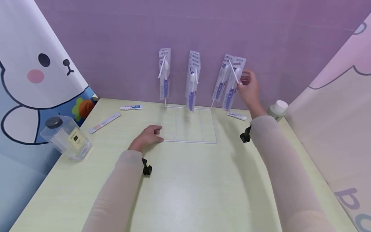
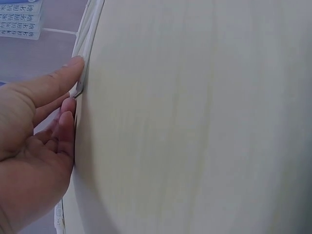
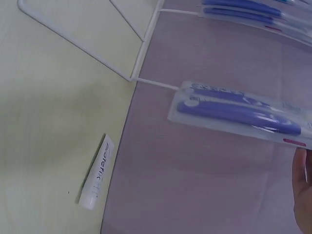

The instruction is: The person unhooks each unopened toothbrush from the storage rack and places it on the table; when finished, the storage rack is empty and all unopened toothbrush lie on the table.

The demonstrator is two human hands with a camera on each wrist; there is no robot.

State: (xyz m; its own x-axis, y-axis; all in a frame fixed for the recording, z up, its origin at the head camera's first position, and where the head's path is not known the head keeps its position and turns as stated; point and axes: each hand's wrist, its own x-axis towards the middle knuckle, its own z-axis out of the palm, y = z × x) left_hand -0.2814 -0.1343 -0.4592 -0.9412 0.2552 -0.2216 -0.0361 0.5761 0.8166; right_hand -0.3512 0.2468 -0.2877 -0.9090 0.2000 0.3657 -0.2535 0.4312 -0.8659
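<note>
A white wire display rack [image 1: 189, 141] stands on the table, packaged toothbrushes hanging from its three hooks. My left hand [image 1: 148, 137] pinches the front left corner of the rack's base; in the left wrist view the thumb [image 2: 66, 75] lies on the wire, with the fingers below. At the right hook, my right hand [image 1: 249, 88] pinches the edge of a packaged purple-and-white toothbrush [image 1: 232, 88]. That pack hangs tilted beside another toothbrush pack [image 1: 221, 80]. The right wrist view shows the toothbrush pack [image 3: 239, 117] but only part of the right hand [image 3: 303, 190].
Left of the rack lie a toothpaste tube [image 1: 131, 107], a slim flat packet [image 1: 105, 123] and a clear bottle with a dark cap [image 1: 72, 138]. To the right are a small white tube [image 1: 236, 116] and a white-capped bottle [image 1: 277, 110]. A purple backdrop [image 1: 130, 48] rises behind.
</note>
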